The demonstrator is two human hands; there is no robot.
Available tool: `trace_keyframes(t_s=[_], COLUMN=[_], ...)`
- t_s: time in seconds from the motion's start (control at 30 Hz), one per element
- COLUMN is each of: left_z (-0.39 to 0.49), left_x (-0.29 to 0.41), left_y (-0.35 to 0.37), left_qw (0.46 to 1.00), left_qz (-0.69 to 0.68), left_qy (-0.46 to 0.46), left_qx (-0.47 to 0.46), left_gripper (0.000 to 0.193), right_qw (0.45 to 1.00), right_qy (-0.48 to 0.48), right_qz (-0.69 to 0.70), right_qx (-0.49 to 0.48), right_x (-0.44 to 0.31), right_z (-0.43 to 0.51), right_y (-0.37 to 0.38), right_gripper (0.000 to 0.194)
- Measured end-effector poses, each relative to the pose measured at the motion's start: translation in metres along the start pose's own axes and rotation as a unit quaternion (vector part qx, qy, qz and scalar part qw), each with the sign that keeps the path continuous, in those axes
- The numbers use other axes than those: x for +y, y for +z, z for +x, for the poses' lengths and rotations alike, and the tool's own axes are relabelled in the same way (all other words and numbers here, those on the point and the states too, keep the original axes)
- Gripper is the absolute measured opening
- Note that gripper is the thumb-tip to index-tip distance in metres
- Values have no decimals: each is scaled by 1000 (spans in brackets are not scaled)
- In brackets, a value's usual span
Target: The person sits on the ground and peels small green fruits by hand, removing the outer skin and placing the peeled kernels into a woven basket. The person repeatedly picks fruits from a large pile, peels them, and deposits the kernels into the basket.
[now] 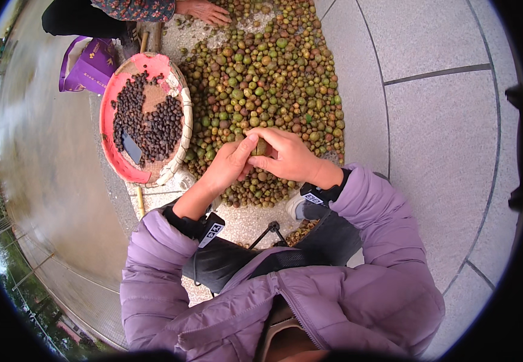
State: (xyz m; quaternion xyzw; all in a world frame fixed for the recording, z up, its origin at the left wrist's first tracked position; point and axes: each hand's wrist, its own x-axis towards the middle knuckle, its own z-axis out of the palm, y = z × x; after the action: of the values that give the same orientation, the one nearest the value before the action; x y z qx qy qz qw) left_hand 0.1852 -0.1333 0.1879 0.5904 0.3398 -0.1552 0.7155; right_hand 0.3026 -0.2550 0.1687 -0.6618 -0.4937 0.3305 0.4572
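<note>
Between the fingertips of both hands is a brownish-green camellia fruit (260,147), with a dark line running down its side. My left hand (228,164) holds it from the left, thumb pressed against it. My right hand (290,156) curls over its top and right side, its thumb low on the fruit. Fingers cover much of its surface. Directly beneath and beyond my hands spreads a wide heap of green, yellow and reddish-brown camellia fruits (261,86).
Left of the heap, a round woven basket (187,108) with patched pink lining holds dark seeds (159,131) and a smartphone (131,147). A purple bag (90,63) stands behind it. Another person's hand (204,11) rests at the heap's far edge. Husks (303,232) lie near my shoe (295,206).
</note>
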Motion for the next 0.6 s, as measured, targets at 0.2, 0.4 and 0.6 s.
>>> trace_keyframes(t_s=[0.2,0.4,0.6], left_z=[-11,-22,-23], left_x=[6,6,-7], left_y=[4,3,17], left_qw=[999,996,983], left_qz=[-31,-35,-182], left_qy=[-41,-85,-36], left_qx=[-4,-12,-4], left_gripper=[61,58,51], right_qw=[997,998,997], right_qy=[-79,-33,-78], right_qz=[-6,-16,4], right_qx=[11,-46,-11], right_x=[-10,-14,-7], right_z=[-2,-9,-13], right_y=[1,-1,5], right_gripper=[42,39,39])
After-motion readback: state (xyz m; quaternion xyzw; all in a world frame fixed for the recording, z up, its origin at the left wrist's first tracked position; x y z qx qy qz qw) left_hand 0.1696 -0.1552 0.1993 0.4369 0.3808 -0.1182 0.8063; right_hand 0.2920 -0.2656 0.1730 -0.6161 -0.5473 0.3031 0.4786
